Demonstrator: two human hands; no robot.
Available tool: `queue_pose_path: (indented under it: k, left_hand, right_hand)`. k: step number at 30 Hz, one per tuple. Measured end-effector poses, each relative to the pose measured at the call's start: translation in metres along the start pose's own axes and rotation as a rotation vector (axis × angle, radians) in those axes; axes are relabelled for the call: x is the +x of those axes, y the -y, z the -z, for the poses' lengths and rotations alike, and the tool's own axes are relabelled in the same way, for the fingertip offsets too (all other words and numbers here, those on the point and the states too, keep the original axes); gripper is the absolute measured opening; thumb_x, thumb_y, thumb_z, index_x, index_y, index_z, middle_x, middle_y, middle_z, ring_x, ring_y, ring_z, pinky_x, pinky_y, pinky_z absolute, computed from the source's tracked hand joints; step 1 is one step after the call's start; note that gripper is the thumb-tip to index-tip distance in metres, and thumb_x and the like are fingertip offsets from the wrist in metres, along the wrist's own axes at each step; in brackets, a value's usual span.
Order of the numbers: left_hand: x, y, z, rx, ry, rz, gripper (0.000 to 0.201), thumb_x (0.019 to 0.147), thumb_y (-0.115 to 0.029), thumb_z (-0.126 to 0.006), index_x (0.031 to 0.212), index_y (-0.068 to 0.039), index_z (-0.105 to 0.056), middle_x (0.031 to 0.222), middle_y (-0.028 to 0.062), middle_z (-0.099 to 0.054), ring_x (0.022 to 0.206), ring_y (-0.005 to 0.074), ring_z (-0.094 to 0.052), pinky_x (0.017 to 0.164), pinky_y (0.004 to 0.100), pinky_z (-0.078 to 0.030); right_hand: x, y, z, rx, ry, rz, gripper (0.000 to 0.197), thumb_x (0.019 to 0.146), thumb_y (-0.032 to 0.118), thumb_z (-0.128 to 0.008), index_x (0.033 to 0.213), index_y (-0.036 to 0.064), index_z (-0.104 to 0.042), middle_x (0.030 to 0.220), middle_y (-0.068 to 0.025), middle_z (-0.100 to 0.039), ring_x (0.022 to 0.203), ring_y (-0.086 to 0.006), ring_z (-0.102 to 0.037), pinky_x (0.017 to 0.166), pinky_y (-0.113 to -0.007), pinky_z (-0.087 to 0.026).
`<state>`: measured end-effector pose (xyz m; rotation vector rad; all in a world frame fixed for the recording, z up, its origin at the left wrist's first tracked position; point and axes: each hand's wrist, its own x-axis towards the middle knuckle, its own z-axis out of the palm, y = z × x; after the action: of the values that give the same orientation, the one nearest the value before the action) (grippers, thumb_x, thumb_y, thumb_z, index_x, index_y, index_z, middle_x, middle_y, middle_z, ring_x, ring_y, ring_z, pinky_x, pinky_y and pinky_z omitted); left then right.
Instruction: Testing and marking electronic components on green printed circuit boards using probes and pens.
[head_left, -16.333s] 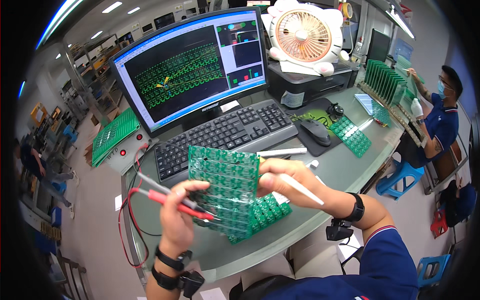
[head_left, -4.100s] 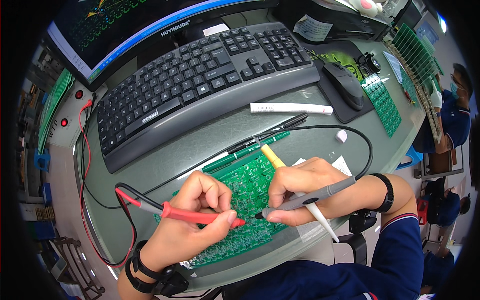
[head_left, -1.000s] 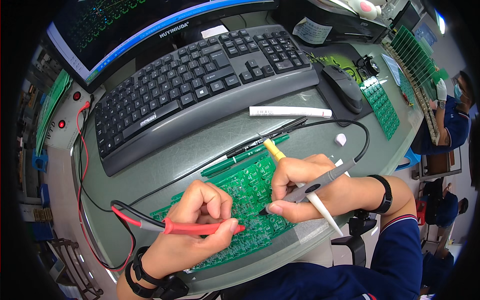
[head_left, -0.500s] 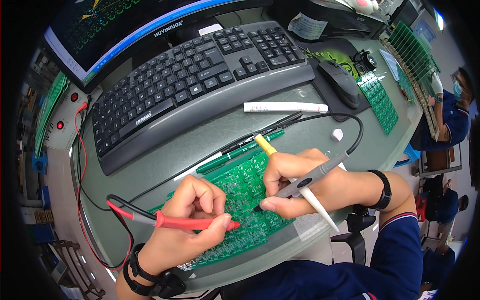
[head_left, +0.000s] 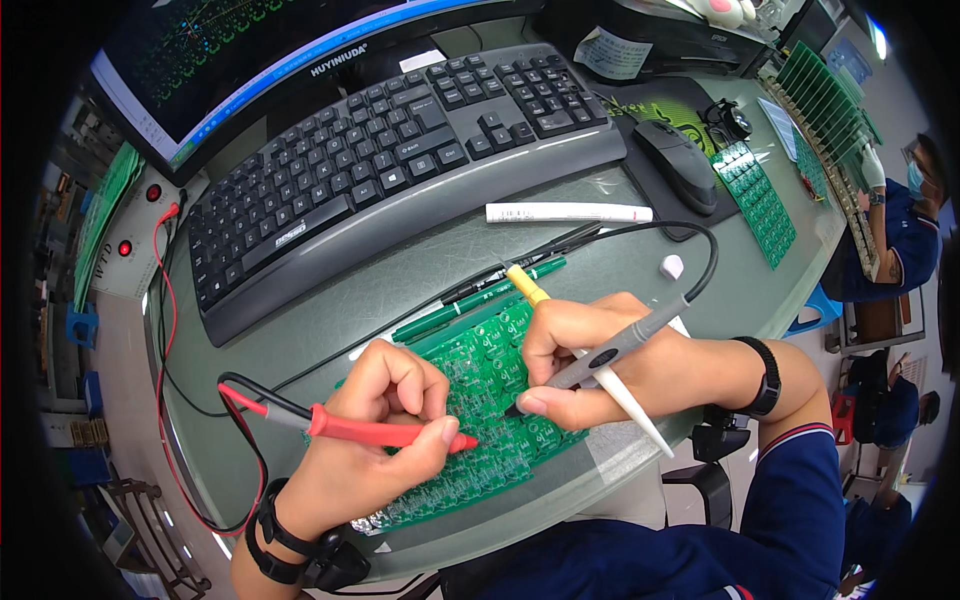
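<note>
A green circuit board panel lies on the desk under both hands. My left hand is closed round a red test probe, whose tip points down at the middle of the panel. In my right hand is a grey test probe, with its dark tip low over the board, close to the red one. Whether either tip touches cannot be made out. Tucked through the same right hand is a slim white stick; a yellow piece sticks out on the far side.
Green pens lie just beyond the panel. Farther off are a black keyboard, a white tube, a mouse and another green board. Probe cables loop at both sides. A monitor stands behind; a co-worker sits at right.
The view has shifted slightly. Both hands keep their grips, and the probe tips stay over nearly the same part of the board. The pattern on the monitor looks different.
</note>
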<state>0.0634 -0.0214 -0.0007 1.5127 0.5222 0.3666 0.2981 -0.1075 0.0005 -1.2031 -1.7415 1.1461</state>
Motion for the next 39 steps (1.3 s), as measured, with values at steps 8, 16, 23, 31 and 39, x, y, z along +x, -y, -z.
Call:
queue_pose_path:
  k: [8, 16, 23, 31, 39]
  left_hand:
    - [0.0024, -0.0010, 0.0014, -0.122, 0.015, 0.036, 0.032, 0.084, -0.004, -0.066, 0.090, -0.009, -0.034, 0.090, 0.0065, -0.049, 0.077, 0.0073, -0.047, 0.069, 0.0240, -0.046]
    - [-0.0014, -0.0034, -0.0024, -0.182, 0.043, 0.118, 0.033, 0.083, -0.003, -0.065, 0.091, -0.009, -0.034, 0.093, 0.0068, -0.047, 0.078, 0.0073, -0.049, 0.071, 0.0241, -0.047]
    - [-0.0016, 0.0009, -0.0004, -0.176, 0.049, 0.079, 0.031, 0.083, -0.002, -0.062, 0.092, -0.010, -0.033, 0.093, 0.0062, -0.047, 0.077, 0.0071, -0.044, 0.070, 0.0241, -0.044]
    - [-0.0008, 0.0000, 0.0002, -0.132, 0.065, 0.053, 0.032, 0.082, -0.002, -0.064, 0.091, -0.010, -0.034, 0.091, 0.0067, -0.047, 0.080, 0.0099, -0.048, 0.074, 0.0256, -0.044]
    - [-0.0006, 0.0017, -0.0013, -0.136, 0.050, 0.043, 0.032, 0.083, -0.001, -0.063, 0.092, -0.009, -0.034, 0.093, 0.0069, -0.047, 0.079, 0.0081, -0.049, 0.073, 0.0258, -0.049]
  right_hand:
    - [-0.0005, -0.0009, -0.0040, 0.063, -0.040, 0.020, 0.021, 0.085, 0.017, -0.066, 0.083, 0.0046, -0.049, 0.061, -0.0020, -0.049, 0.055, -0.0102, -0.047, 0.049, -0.027, -0.036]
    - [-0.0023, 0.0015, 0.0012, 0.023, 0.038, 0.070, 0.021, 0.081, 0.013, -0.071, 0.080, 0.0066, -0.051, 0.067, -0.0019, -0.059, 0.056, -0.0133, -0.058, 0.049, -0.027, -0.042]
    - [-0.0037, 0.0037, -0.0008, 0.041, 0.057, 0.061, 0.021, 0.081, 0.014, -0.069, 0.079, 0.0058, -0.050, 0.067, -0.0035, -0.055, 0.056, -0.0159, -0.054, 0.050, -0.030, -0.040]
    - [-0.0026, 0.0054, -0.0016, 0.050, 0.061, 0.028, 0.020, 0.082, 0.015, -0.067, 0.080, 0.0056, -0.050, 0.066, -0.0049, -0.051, 0.055, -0.0172, -0.051, 0.050, -0.031, -0.039]
    - [-0.0027, 0.0061, -0.0018, 0.039, 0.060, 0.019, 0.020, 0.082, 0.016, -0.068, 0.080, 0.0061, -0.050, 0.064, -0.0046, -0.053, 0.054, -0.0179, -0.052, 0.049, -0.031, -0.038]
